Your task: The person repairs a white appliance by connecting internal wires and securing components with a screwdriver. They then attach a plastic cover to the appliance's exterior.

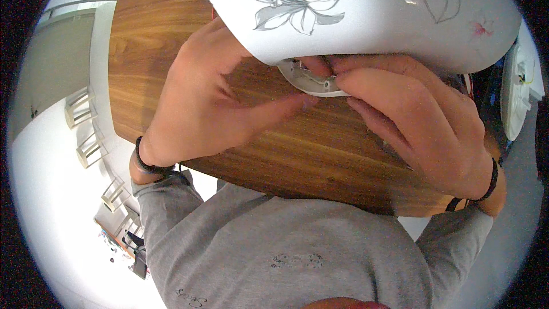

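A large, glossy white shell (354, 28) printed with grey and pink flowers fills the top of the view. At its near edge sits a small curved white plastic part (320, 86), hollow side up, with a screw post inside. My left hand (206, 103) reaches in from the left. Its thumb lies along the part's lower rim, and its other fingers pass behind the shell, mostly hidden. My right hand (423, 114) is closed on the part's right end, fingertips at its rim. A fingertip shows inside the hollow; whose hand it belongs to is hard to tell.
A brown wood-grain table (154, 51) lies under the work. Beyond its right side stands a white oval plastic piece (516, 86) with a small fitting and wire. White stools (80, 106) line the floor at the left, near a grey door (57, 68).
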`<state>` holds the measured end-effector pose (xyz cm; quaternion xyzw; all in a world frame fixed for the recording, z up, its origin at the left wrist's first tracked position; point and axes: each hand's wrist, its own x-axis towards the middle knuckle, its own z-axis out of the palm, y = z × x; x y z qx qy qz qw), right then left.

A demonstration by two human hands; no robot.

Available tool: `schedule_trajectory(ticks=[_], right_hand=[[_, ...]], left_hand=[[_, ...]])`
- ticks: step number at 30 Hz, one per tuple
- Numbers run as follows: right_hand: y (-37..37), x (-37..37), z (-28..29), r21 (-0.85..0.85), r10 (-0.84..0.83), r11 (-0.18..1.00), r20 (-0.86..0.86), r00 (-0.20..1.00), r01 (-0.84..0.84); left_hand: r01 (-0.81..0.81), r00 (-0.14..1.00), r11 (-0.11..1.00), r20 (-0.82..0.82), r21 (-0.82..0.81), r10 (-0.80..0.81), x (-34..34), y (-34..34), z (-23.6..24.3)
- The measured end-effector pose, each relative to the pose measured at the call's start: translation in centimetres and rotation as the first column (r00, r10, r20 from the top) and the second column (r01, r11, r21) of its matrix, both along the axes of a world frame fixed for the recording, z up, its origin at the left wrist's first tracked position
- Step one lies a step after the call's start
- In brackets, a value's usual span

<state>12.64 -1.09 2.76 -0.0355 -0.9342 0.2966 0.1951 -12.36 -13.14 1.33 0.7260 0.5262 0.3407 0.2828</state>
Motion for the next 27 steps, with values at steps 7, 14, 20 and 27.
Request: schedule_trajectory(ticks=[7,14,20,27], right_hand=[[-0.9,0.1,0.4,0.057,-0.046,0.997,0.031,0.998,0.044],[-2.0,0.4,1.0,0.086,-0.104,0.992,0.114,0.988,0.094],[-2.5,0.7,1.1,0.118,-0.133,0.986,0.141,0.981,0.117],[-2.4,0.8,1.0,0.197,-0.110,0.976,0.095,0.989,0.090]], left_hand=[[-0.052,0.998,0.998,-0.025,-0.048,0.051,-0.3,-0.3,0.6],[-0.117,0.992,0.986,0.038,-0.118,0.122,0.7,-0.4,0.0],[-0.136,0.987,0.991,0.079,-0.017,0.137,1.4,-0.1,-0.5],[-0.097,0.978,0.993,0.179,-0.071,0.108,1.6,-0.3,-0.6]])
